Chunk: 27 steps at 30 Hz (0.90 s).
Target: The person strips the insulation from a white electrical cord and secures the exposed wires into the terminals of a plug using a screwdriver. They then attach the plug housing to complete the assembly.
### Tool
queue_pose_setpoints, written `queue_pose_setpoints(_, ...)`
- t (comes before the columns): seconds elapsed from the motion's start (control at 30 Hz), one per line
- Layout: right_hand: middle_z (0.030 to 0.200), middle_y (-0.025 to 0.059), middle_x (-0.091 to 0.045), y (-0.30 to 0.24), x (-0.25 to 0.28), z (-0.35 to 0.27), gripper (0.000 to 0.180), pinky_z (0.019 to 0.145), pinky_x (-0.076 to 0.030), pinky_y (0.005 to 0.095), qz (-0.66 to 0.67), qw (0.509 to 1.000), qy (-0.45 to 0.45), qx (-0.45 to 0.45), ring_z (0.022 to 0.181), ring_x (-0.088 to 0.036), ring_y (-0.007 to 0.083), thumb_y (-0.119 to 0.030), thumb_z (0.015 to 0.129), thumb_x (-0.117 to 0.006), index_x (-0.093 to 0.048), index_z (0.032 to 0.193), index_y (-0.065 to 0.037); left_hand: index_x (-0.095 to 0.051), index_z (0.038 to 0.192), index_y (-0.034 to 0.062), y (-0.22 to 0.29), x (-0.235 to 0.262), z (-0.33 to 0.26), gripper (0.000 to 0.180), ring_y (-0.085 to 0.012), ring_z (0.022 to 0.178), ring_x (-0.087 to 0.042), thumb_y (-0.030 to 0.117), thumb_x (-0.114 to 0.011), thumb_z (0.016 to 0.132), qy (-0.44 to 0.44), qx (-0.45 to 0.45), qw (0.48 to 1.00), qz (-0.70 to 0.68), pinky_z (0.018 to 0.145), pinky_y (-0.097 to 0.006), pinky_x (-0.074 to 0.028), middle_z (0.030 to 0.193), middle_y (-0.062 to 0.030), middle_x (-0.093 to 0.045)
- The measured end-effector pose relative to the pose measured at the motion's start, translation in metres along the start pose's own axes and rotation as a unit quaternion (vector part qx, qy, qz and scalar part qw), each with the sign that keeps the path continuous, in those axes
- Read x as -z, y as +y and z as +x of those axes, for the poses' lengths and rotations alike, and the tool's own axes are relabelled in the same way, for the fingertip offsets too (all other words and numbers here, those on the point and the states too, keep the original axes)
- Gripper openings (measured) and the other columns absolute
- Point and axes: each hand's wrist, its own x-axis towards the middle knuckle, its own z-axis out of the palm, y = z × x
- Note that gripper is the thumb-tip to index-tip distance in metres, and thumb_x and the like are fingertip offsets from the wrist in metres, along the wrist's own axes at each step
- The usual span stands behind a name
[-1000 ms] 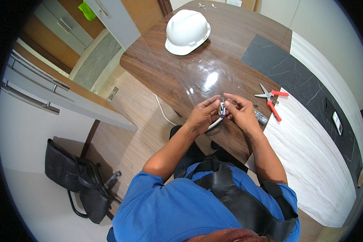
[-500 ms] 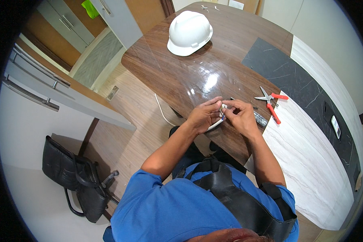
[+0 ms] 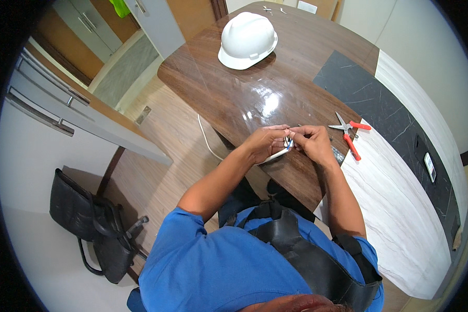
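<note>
Both my hands meet over the near edge of the brown table. My left hand (image 3: 267, 144) is closed round a small white fitting (image 3: 286, 140), mostly hidden by the fingers. A white cable (image 3: 274, 156) runs up to it from below, and a blue wire (image 3: 289, 142) shows at its end. With thumb and fingers pinched, my right hand (image 3: 312, 142) works at these wire ends; the exact grip is partly covered. Beside the right wrist lies a clear, greyish cylindrical thing (image 3: 337, 154), half hidden. Red-handled pliers (image 3: 347, 128) lie spread just beyond it.
A white hard hat (image 3: 248, 41) stands on the far part of the table (image 3: 203, 78). At right, a phone (image 3: 430, 167) lies on a black marble-patterned strip. Small white scraps (image 3: 275, 9) lie at the far end. A black chair (image 3: 93, 223) stands at left.
My hands stay together at the fitting, with fingers shifted slightly. The blue wire and cable end now show more plainly. The whole view has moved a little.
</note>
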Motion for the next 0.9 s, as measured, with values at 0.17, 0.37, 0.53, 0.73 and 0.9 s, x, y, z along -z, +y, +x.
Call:
queue_pose_setpoints(0.17,0.082,0.0044,-0.072,-0.001,0.008,-0.001,0.023,0.062,-0.05,0.0244,0.062,0.997,-0.041,0.0,0.067,-0.061,0.0085,-0.012,0.091,-0.07,-0.074,0.107,0.004,-0.05,0.133,-0.0014,0.0,-0.001,0.001,0.042,-0.0179,0.092,-0.069,0.017,-0.063,0.097,-0.011,0.012,0.999,-0.028,0.081,-0.03,-0.058,0.107,-0.0084,-0.068)
queue_pose_setpoints(0.37,0.076,0.0098,-0.072,-0.007,-0.005,-0.003,0.025,0.061,-0.049,0.029,-0.091,0.991,0.026,0.094,0.063,-0.061,0.0125,-0.014,0.08,-0.07,-0.075,0.1,0.001,-0.046,0.136,-0.0028,-0.003,0.002,0.002,0.047,-0.0178,0.096,-0.068,0.013,-0.064,0.096,0.022,0.013,0.999,-0.046,0.084,-0.031,-0.058,0.113,-0.0093,-0.066)
queue_pose_setpoints(0.53,0.072,0.0197,-0.069,-0.029,-0.019,-0.013,0.024,0.061,-0.052,0.0341,-0.187,0.976,0.085,0.074,0.06,-0.067,0.0237,-0.013,0.077,-0.068,-0.074,0.096,0.001,-0.041,0.142,-0.0049,-0.007,-0.002,0.002,0.056,-0.017,0.099,-0.067,0.011,-0.065,0.095,0.058,-0.003,0.997,-0.051,0.085,-0.03,-0.058,0.121,-0.0121,-0.063)
queue_pose_setpoints(0.73,0.073,0.0247,-0.067,-0.035,-0.019,-0.018,0.025,0.063,-0.054,0.0397,-0.232,0.963,0.077,0.118,0.061,-0.069,0.0329,-0.013,0.078,-0.068,-0.073,0.098,0.001,-0.037,0.147,-0.0052,-0.009,-0.006,-0.002,0.061,-0.0149,0.095,-0.065,0.012,-0.065,0.096,0.058,-0.021,0.997,-0.055,0.081,-0.027,-0.058,0.119,-0.0129,-0.062)
queue_pose_setpoints(0.9,0.07,0.0242,-0.067,-0.03,-0.021,-0.018,0.023,0.062,-0.054,0.0392,-0.22,0.964,0.081,0.129,0.059,-0.068,0.0319,-0.012,0.079,-0.069,-0.073,0.098,0.001,-0.039,0.147,-0.0037,-0.011,-0.002,-0.003,0.058,-0.0139,0.092,-0.065,0.019,-0.063,0.099,0.061,-0.021,0.997,-0.036,0.079,-0.026,-0.057,0.118,-0.012,-0.062)
